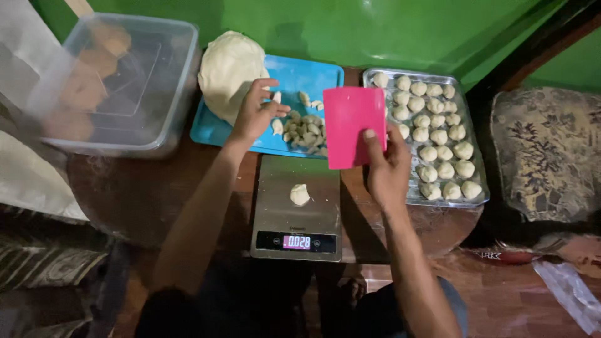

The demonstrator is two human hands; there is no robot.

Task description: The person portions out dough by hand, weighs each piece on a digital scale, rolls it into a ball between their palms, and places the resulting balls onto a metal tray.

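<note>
Head view, looking down on a dark round counter (144, 200).

Left hand (253, 116): over the blue tray (294, 78), fingers pinched together on a small dough scrap (276, 97). Just left of it sits the large dough mound (231, 72), still sizeable. Below the hand, a heap of cut dough pieces (305, 130) lies on the same tray.

Right hand (387, 172): thumb and fingers clamped on the lower edge of a pink scraper (352, 127), held upright between the two trays.

Digital scale (298, 209): in front of the person, display lit, one small dough portion (300, 194) on its platform.

Metal tray (479, 169), right of the scraper: about two dozen rolled dough balls (438, 134) in rows, filling most of it; a little room left near the front edge.

Judgement: portioning looks well advanced by the tray count, but the mound and cut pieces indicate much dough remains unweighed.

Clear plastic tub (134, 81) at far left, contents blurred.
</note>
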